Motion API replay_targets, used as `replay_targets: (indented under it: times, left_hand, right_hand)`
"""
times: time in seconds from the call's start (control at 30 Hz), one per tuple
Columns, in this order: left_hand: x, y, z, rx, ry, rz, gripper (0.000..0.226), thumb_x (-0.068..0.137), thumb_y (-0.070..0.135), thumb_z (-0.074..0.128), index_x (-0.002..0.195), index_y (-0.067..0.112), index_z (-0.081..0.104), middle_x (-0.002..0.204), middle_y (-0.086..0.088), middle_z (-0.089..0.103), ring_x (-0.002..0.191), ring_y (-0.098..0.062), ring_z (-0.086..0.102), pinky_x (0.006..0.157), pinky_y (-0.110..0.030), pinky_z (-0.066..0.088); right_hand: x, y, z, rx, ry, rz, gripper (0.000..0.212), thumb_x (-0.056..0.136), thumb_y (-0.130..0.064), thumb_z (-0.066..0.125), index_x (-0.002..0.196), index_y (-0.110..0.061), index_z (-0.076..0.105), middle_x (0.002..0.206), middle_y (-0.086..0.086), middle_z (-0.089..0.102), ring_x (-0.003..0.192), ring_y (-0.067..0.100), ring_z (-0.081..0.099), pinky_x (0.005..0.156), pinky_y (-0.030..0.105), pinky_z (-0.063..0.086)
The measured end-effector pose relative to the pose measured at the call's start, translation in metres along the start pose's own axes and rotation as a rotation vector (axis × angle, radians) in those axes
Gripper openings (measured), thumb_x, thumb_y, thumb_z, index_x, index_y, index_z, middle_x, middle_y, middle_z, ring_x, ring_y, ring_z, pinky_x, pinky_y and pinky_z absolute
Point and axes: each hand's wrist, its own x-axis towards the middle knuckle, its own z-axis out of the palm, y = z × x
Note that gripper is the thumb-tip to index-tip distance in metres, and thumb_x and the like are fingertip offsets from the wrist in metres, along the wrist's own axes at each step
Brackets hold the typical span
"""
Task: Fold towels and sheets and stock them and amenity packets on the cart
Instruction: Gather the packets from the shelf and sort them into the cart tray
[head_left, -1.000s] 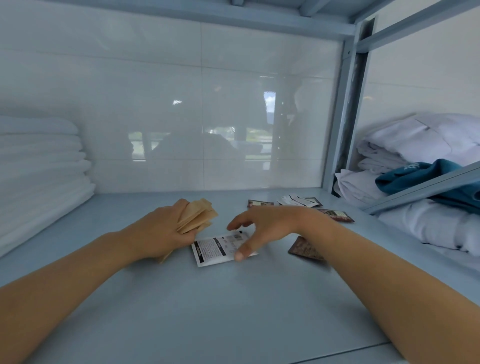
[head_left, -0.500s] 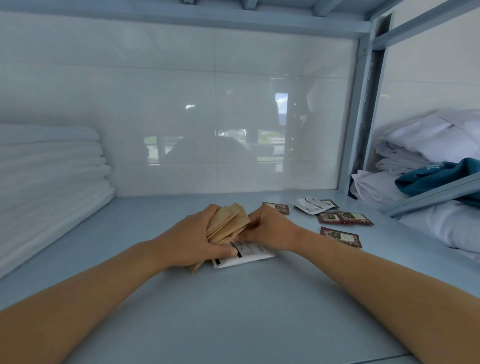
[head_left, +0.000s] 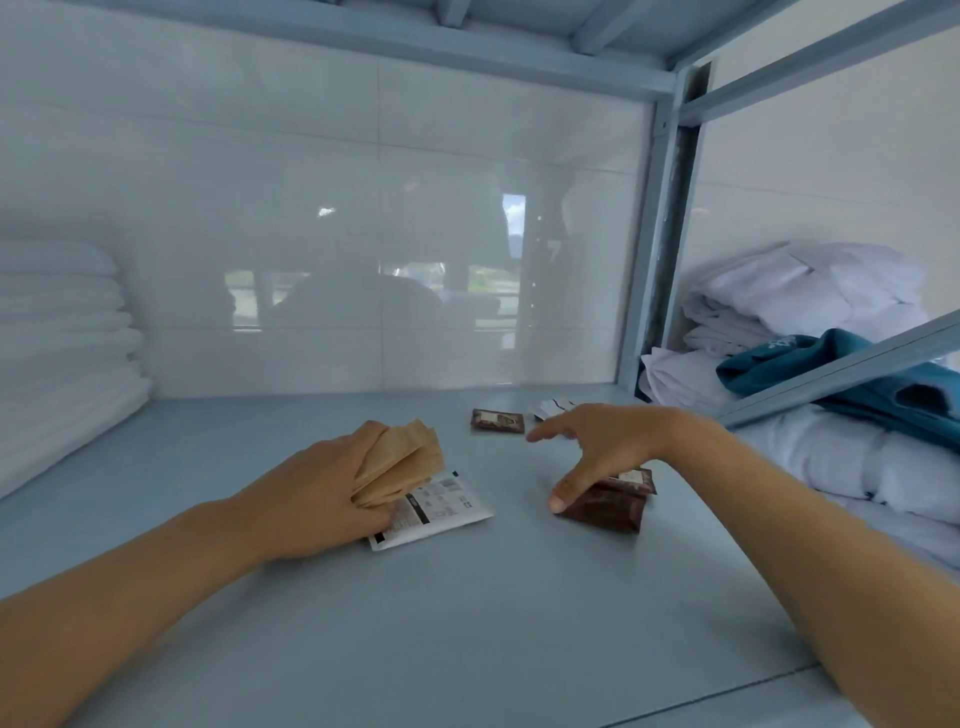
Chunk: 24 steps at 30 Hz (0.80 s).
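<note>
My left hand (head_left: 317, 499) grips a fanned stack of tan packets (head_left: 402, 462) in the middle of the blue shelf (head_left: 467, 623). A white printed packet (head_left: 441, 512) lies flat under that stack. To the right, my right hand (head_left: 597, 452) hovers over dark brown packets (head_left: 613, 501), its thumb touching their near left corner and its fingers spread. Another brown packet (head_left: 497, 420) lies further back, and a white packet (head_left: 555, 407) peeks out behind my right fingers.
Folded white towels (head_left: 57, 353) are stacked at the shelf's left end. Beyond the grey metal post (head_left: 660, 249) on the right lie piled white linens (head_left: 810, 301) and a teal cloth (head_left: 841, 369). A glossy white tiled wall closes the back.
My right hand has left the tan stack and swung right onto the brown packets. My left hand still holds the tan stack over the white packet.
</note>
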Motion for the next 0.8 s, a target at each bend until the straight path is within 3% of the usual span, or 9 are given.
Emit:
replay_targets:
  times: [0.1, 0.2, 0.3, 0.4, 0.43, 0.53, 0.63, 0.7, 0.8]
  left_hand:
    - [0.001, 0.008, 0.007, -0.001, -0.005, 0.013, 0.049, 0.075, 0.048, 0.067, 0.116, 0.047, 0.039, 0.094, 0.020, 0.060, 0.080, -0.001, 0.060, 0.072, -0.031, 0.052]
    - [0.001, 0.014, 0.013, 0.014, -0.003, -0.003, 0.053, 0.075, 0.046, 0.070, 0.117, 0.050, 0.039, 0.093, 0.023, 0.060, 0.081, 0.002, 0.058, 0.066, -0.024, 0.046]
    - [0.002, 0.017, 0.014, 0.018, -0.007, -0.033, 0.055, 0.071, 0.048, 0.071, 0.115, 0.053, 0.038, 0.091, 0.025, 0.061, 0.079, 0.002, 0.059, 0.063, -0.025, 0.046]
    - [0.007, 0.024, 0.013, 0.037, -0.022, -0.063, 0.053, 0.070, 0.050, 0.071, 0.113, 0.051, 0.040, 0.088, 0.019, 0.063, 0.074, -0.003, 0.061, 0.063, -0.028, 0.048]
    - [0.009, 0.028, 0.014, 0.044, -0.034, -0.061, 0.052, 0.070, 0.050, 0.071, 0.112, 0.050, 0.040, 0.088, 0.018, 0.063, 0.074, -0.004, 0.061, 0.064, -0.029, 0.049]
    - [0.021, 0.046, 0.017, 0.071, -0.066, -0.028, 0.048, 0.070, 0.051, 0.067, 0.110, 0.048, 0.039, 0.089, 0.018, 0.061, 0.076, -0.005, 0.060, 0.069, -0.033, 0.052]
    - [0.034, 0.061, 0.023, 0.131, -0.085, -0.009, 0.047, 0.073, 0.052, 0.065, 0.111, 0.044, 0.038, 0.092, 0.016, 0.058, 0.079, -0.007, 0.059, 0.071, -0.035, 0.052]
    - [0.038, 0.062, 0.029, 0.132, -0.062, -0.023, 0.046, 0.077, 0.052, 0.066, 0.110, 0.040, 0.037, 0.092, 0.014, 0.057, 0.079, -0.008, 0.058, 0.070, -0.035, 0.051]
    - [0.037, 0.057, 0.036, 0.119, -0.020, -0.013, 0.044, 0.076, 0.056, 0.063, 0.107, 0.042, 0.035, 0.091, 0.014, 0.057, 0.078, -0.008, 0.058, 0.070, -0.035, 0.050]
  right_hand:
    - [-0.019, 0.027, 0.000, -0.029, -0.122, 0.090, 0.119, 0.051, -0.082, 0.084, 0.154, -0.049, 0.033, 0.164, -0.016, 0.030, 0.150, 0.014, 0.030, 0.122, 0.038, 0.028]
    - [-0.024, 0.035, 0.005, -0.056, -0.115, 0.108, 0.111, 0.060, -0.074, 0.084, 0.155, -0.044, 0.035, 0.161, -0.014, 0.033, 0.146, 0.015, 0.035, 0.116, 0.035, 0.034]
    - [-0.020, 0.035, 0.010, -0.028, -0.035, 0.051, 0.083, 0.072, -0.053, 0.083, 0.146, -0.039, 0.049, 0.139, -0.013, 0.053, 0.119, 0.012, 0.055, 0.093, 0.026, 0.049]
    - [-0.017, 0.037, 0.013, 0.008, 0.073, 0.022, 0.047, 0.072, -0.041, 0.080, 0.116, -0.032, 0.065, 0.108, -0.010, 0.066, 0.098, 0.014, 0.064, 0.077, 0.031, 0.052]
    - [-0.016, 0.038, 0.015, 0.032, 0.102, 0.005, 0.042, 0.072, -0.038, 0.080, 0.112, -0.032, 0.067, 0.103, -0.011, 0.067, 0.096, 0.015, 0.065, 0.077, 0.032, 0.053]
    - [-0.016, 0.038, 0.014, 0.054, 0.122, -0.040, 0.050, 0.080, -0.038, 0.078, 0.129, -0.035, 0.067, 0.104, -0.021, 0.060, 0.104, 0.011, 0.060, 0.087, 0.029, 0.050]
    - [-0.020, 0.042, 0.009, 0.043, 0.084, -0.058, 0.050, 0.076, -0.052, 0.082, 0.123, -0.043, 0.069, 0.093, -0.026, 0.052, 0.106, 0.007, 0.055, 0.080, 0.022, 0.042]
    - [-0.025, 0.045, 0.004, 0.064, 0.062, -0.066, 0.054, 0.064, -0.067, 0.084, 0.113, -0.047, 0.071, 0.107, -0.026, 0.056, 0.116, 0.006, 0.054, 0.093, 0.026, 0.044]
    - [-0.026, 0.045, 0.004, 0.062, 0.060, -0.048, 0.067, 0.055, -0.069, 0.089, 0.114, -0.044, 0.070, 0.132, -0.018, 0.057, 0.127, 0.008, 0.050, 0.108, 0.034, 0.042]
